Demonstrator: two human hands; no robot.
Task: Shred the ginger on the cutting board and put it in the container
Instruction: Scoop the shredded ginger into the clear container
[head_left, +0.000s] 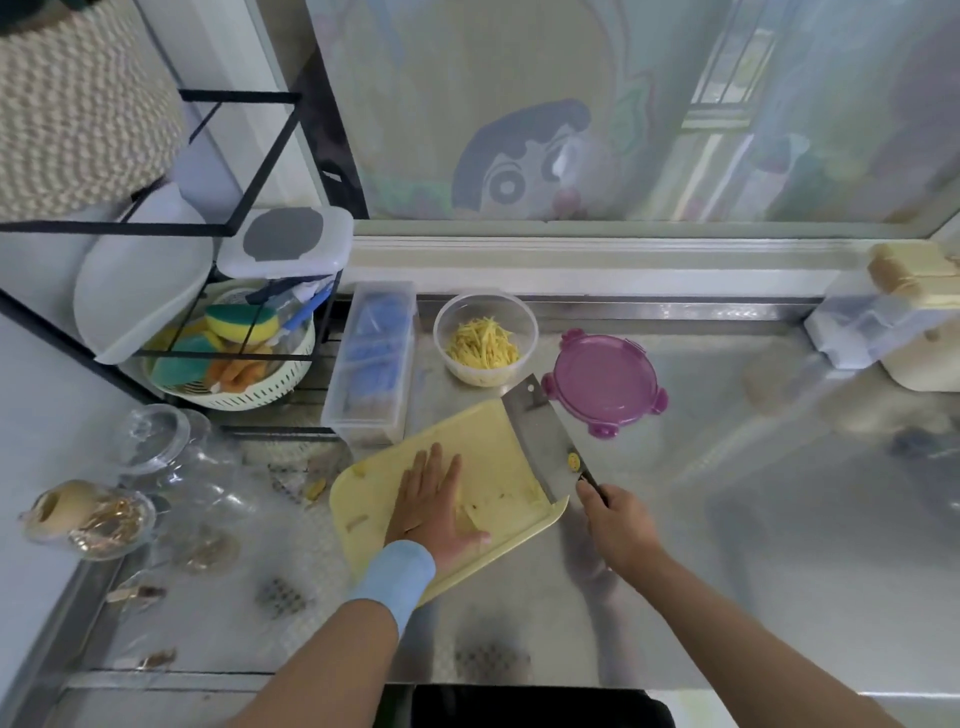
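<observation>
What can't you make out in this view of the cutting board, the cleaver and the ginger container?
Head view: cutting board under the left hand; the palm hides any ginger there.
Head view: cleaver handle, mostly wrapped by the right hand.
Head view: pale specks on the board, too small and blurred to name.
Head view: blue contents of the clear box, blurred by its walls.
</observation>
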